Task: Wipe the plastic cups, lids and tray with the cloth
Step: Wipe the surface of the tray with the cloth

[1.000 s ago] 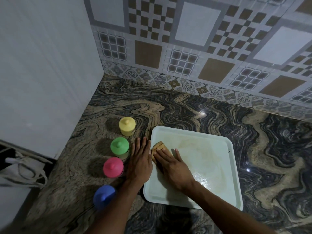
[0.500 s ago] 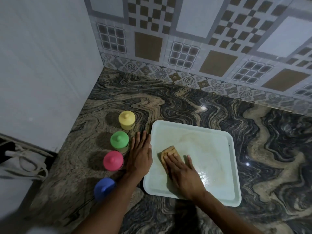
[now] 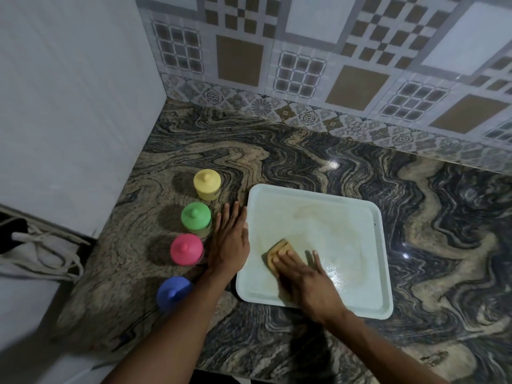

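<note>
Four lidded cups, yellow (image 3: 207, 187), green (image 3: 195, 217), pink (image 3: 186, 249) and blue (image 3: 173, 292), stand in a row just left of the left hand (image 3: 228, 242). That hand lies flat, fingers straight, on the marble counter (image 3: 415, 342) against the tray (image 3: 346, 225). Since a second ago the cloth (image 3: 279, 249) has slid rightward, away from that hand. It lies inside the tray under the right hand (image 3: 304, 275), whose straight fingers press it down.

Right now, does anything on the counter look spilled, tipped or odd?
Only the tray: brownish smears cross its middle, and the right hand presses the cloth on it. The four cups stand upright, lids on.
</note>
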